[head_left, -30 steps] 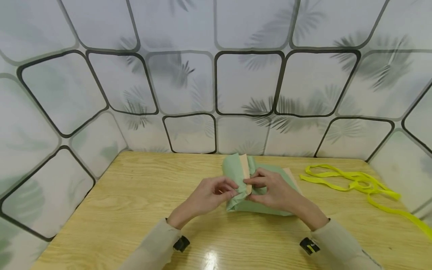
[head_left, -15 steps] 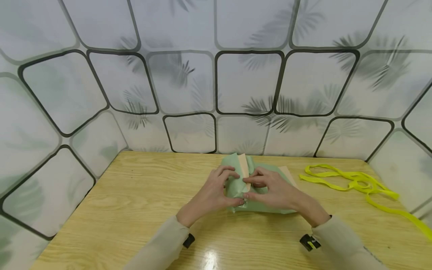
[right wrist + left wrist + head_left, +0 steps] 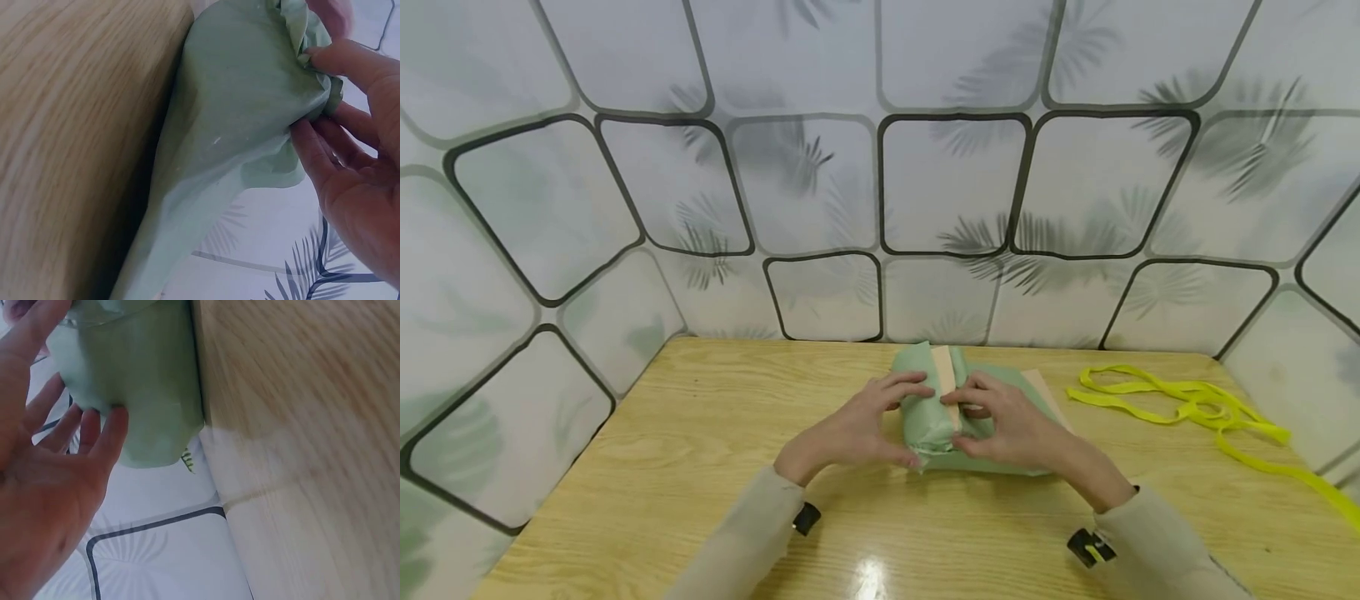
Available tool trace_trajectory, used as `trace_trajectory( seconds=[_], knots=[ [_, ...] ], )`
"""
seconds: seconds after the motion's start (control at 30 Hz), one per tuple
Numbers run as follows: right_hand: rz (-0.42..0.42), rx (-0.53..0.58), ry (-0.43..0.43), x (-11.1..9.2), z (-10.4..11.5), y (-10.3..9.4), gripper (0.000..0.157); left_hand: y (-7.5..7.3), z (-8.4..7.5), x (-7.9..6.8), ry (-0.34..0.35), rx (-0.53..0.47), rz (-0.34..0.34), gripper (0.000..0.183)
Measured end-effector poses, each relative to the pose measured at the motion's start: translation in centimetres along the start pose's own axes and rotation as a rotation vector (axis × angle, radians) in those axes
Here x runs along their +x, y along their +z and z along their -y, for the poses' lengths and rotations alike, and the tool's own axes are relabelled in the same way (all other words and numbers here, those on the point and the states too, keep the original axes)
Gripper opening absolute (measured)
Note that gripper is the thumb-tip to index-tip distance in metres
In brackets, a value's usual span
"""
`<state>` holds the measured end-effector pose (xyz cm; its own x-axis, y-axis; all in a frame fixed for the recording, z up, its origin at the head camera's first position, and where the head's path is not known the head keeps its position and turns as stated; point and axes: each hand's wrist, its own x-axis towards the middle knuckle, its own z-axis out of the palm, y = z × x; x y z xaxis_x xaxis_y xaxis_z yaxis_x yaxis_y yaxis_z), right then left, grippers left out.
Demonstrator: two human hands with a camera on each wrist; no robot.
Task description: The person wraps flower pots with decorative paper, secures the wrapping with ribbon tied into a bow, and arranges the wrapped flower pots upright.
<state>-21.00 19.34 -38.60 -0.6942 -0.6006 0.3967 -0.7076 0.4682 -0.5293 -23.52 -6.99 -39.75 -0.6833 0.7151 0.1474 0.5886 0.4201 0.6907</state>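
A rounded bundle in green wrapping paper (image 3: 925, 423) lies at the table's middle; what is inside is hidden. A beige strip, the paper's folded-back edge (image 3: 943, 367), runs along its top. My left hand (image 3: 853, 423) spans the bundle's left side, fingertips resting on the paper and thumb low by its near end. In the left wrist view those fingers (image 3: 112, 434) are nearly straight against the smooth green side. My right hand (image 3: 1022, 425) pinches the gathered paper edge between thumb and fingers. Crumpled folds (image 3: 299, 28) show by that thumb in the right wrist view.
More green paper (image 3: 1000, 462) lies flat beneath and to the right, with a beige corner (image 3: 1043, 387). A loose yellow ribbon (image 3: 1206, 410) lies tangled on the wooden table (image 3: 722, 433) at the right. Patterned cloth walls (image 3: 955, 183) stand behind and at both sides.
My left hand went from the near fold up onto the bundle's side, then its thumb drew back left. The near end looks more tucked in. My right hand stays on the edge, its thumb slightly lower.
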Motion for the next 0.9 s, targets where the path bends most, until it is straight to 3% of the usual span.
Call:
trace_trajectory(
  seconds=[0.4, 0.77, 0.9],
  knots=[
    [-0.060, -0.034, -0.036, -0.2, -0.1, 0.8, 0.044, 0.3, -1.2, 0.7, 0.080, 0.251, -0.117, 0.070],
    [-0.150, -0.100, -0.107, -0.1, -0.5, 1.2, 0.037, 0.4, -0.9, 0.8, 0.086, 0.255, -0.109, 0.064],
    [-0.172, -0.105, -0.121, -0.1, -0.4, 1.4, 0.032, 0.5, -1.0, 0.3, 0.126, 0.322, -0.138, 0.067]
  ],
)
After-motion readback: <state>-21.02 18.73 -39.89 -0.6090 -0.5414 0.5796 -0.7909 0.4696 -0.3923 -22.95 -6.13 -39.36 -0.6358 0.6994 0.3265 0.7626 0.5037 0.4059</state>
